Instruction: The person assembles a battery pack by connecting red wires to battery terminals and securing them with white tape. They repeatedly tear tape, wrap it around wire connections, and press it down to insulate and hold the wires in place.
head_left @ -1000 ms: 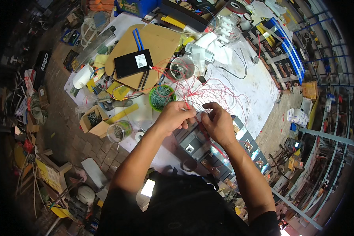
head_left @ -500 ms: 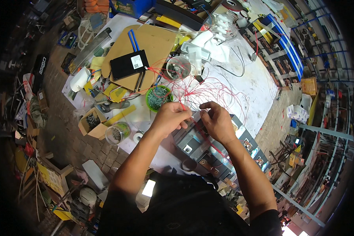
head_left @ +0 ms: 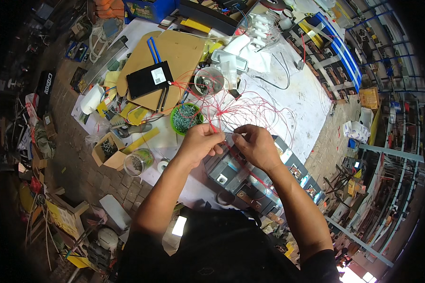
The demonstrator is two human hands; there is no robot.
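My left hand (head_left: pixel 202 144) pinches the gathered red wires (head_left: pixel 219 112) between thumb and fingers. Close beside it, my right hand (head_left: pixel 259 148) is closed, thumb against fingers; what lies between its fingertips is too small to make out. The thin wires fan out loosely beyond both hands. They run back to a flat black box (head_left: pixel 148 81) with a white label, lying on brown cardboard (head_left: pixel 189 49). Under my hands, a block of dark grey battery cells (head_left: pixel 216 175) has metal terminals on top, and red wires cross it. My right forearm hides part of the block.
Left of my hands are a green bowl of screws (head_left: pixel 173 123), a clear jar (head_left: pixel 146 156) and an open carton of bolts (head_left: pixel 99 155). A clear tub (head_left: pixel 220 85) stands beyond the wires. Another cell pack with blue stripes (head_left: pixel 348 68) sits at the far right.
My right thumb and fingers have come closer together and nearer to the left hand. The whole view has shifted slightly; the left hand keeps its pinch on the wires.
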